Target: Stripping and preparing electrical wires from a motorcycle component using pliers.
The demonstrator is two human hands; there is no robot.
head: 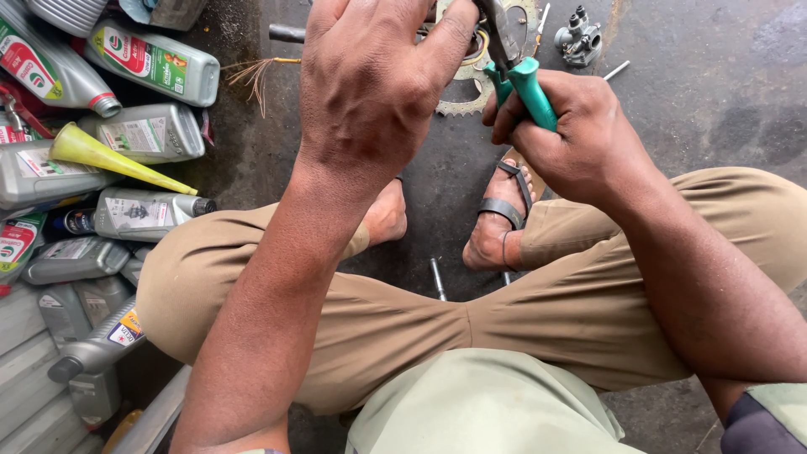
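Right hand (580,134) closed round green pliers (525,84). Left hand (370,84) pinches a part at the plier nose; grip hidden at top frame edge. Sprocket (462,105) on floor beneath. Bottles (126,134) crowd left; bare floor (698,76) right.

I see pliers (514,63) with dull grey metal jaws and smooth green plastic handles, a toothed sprocket (461,88) of worn metal, glossy grey plastic oil bottles (147,130), a smooth yellow plastic funnel (109,155), matt khaki cloth trousers (504,319), and a rough, stained concrete floor (706,92).
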